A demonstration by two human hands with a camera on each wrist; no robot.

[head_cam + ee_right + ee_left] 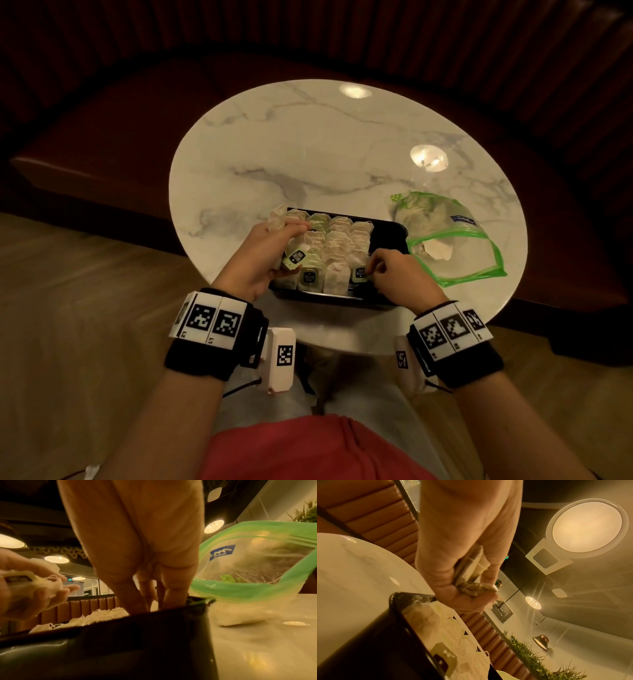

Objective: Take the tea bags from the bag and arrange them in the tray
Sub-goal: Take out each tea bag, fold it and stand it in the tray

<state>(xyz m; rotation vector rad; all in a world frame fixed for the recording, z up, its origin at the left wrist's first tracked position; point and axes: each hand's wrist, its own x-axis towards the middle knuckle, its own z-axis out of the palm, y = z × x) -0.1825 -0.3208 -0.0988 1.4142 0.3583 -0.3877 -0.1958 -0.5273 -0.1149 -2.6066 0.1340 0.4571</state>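
Rows of tea bags (337,246) fill the left and middle of the black tray (388,229) at the frame's lower centre, its right end bare, on the round marble worktop (308,150). The left hand (263,260) grips a bunch of tea bags (279,219) above the tray's left end, while the right hand (399,274) pinches a tag (360,274) at the tray's near right. The green-edged plastic bag (452,240) lies open, just right of the tray.

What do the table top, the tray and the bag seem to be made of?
Table top: looks like polished marble or an imitation, white with grey veins and mirrored lamps.
Tray: probably glossy black plastic; its wall shows soft highlights.
Bag: thin clear plastic film with green edging; tea bags show through.
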